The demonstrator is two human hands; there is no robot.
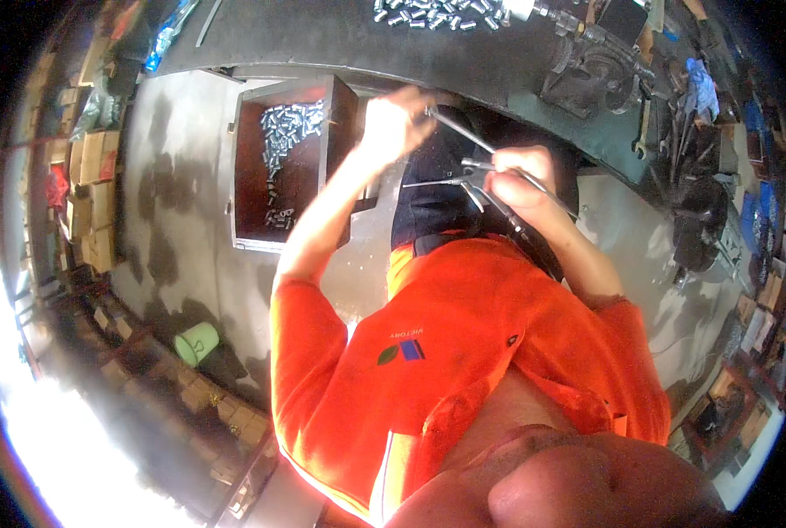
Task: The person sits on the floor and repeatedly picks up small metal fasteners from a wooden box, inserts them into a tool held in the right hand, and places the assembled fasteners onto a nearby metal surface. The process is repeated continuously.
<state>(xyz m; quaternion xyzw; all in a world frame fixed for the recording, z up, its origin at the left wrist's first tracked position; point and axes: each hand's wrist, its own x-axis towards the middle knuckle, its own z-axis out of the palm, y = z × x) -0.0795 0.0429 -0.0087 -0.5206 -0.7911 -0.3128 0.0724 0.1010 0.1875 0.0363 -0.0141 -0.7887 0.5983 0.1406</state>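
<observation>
My right hand point(523, 176) is closed around a long thin metal rod point(467, 132), which slants up to the left over my lap. At the rod's upper end is my left hand point(394, 125), its fingers curled and slightly blurred; anything small between them is hidden. Beneath my right hand, over my dark trousers, a metal tool with thin arms point(474, 187) sticks out; its exact kind cannot be made out. To the left of my lap stands an open reddish-brown drawer-like box point(254, 189) holding many small shiny metal cylindrical parts point(289, 125).
A dark workbench point(305, 40) runs along the far side, with a pile of similar metal parts point(437, 12) on it. A greasy machine or vise point(591, 66) and a wrench point(642, 139) are at the right. A pale green bucket point(197, 343) lies on the floor, near shelves of cardboard boxes point(98, 202).
</observation>
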